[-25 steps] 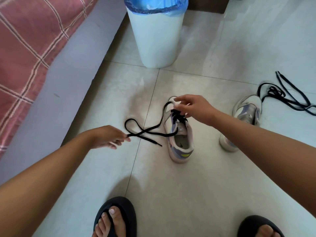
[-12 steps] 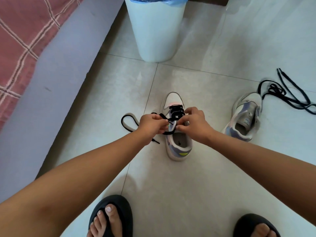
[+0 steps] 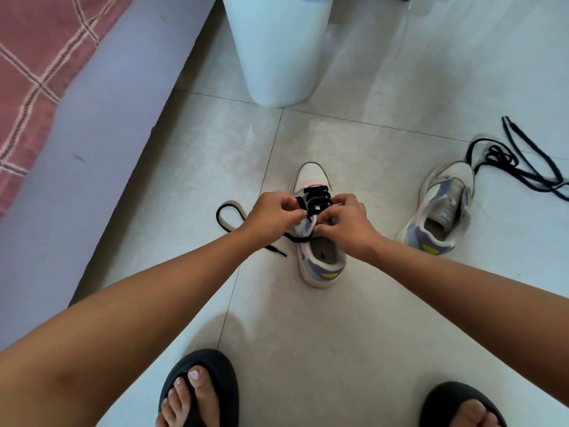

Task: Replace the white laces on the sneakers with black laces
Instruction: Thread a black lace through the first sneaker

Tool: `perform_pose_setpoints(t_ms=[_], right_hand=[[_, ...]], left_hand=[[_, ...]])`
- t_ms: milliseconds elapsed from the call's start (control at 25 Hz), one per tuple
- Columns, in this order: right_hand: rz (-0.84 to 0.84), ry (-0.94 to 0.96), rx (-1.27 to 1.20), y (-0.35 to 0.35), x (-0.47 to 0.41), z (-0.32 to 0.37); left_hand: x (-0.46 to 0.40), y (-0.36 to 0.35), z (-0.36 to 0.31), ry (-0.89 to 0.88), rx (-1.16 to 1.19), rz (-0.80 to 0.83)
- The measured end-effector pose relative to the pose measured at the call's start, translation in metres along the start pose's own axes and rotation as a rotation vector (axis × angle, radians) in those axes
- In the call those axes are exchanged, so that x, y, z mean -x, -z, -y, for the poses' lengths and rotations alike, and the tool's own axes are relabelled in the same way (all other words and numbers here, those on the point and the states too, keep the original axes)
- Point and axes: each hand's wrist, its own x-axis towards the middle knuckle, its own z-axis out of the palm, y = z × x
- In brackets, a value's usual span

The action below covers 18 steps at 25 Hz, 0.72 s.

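The near sneaker stands upright on the tiled floor, toe toward the white bin. A black lace crosses its front eyelets; the free end loops on the floor to the sneaker's left. The left hand has its fingers curled, pinching the lace at the sneaker's left side. The right hand has its fingers curled at the tongue; what they pinch cannot be told. The second sneaker, unlaced, lies tilted to the right of the near sneaker. A loose black lace lies beyond the second sneaker.
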Motion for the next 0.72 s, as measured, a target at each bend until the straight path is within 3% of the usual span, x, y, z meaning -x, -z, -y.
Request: perform_pose_setpoints(t_ms=[160,320,720], right_hand=[[-0.002,-0.012,0.0,-0.0015,0.0,-0.0007],[-0.019,-0.052,-0.067,-0.0032,-0.0009,-0.0002],[-0.041,-0.055,-0.101,-0.0059,0.0002,-0.0017]], left_hand=[[-0.0012,0.0006,-0.0039,-0.102,-0.137,0.014],[-0.0023,0.003,-0.0029,-0.099,-0.083,0.061],[0.0044,0.0064,-0.0004,-0.259,-0.293,0.078]])
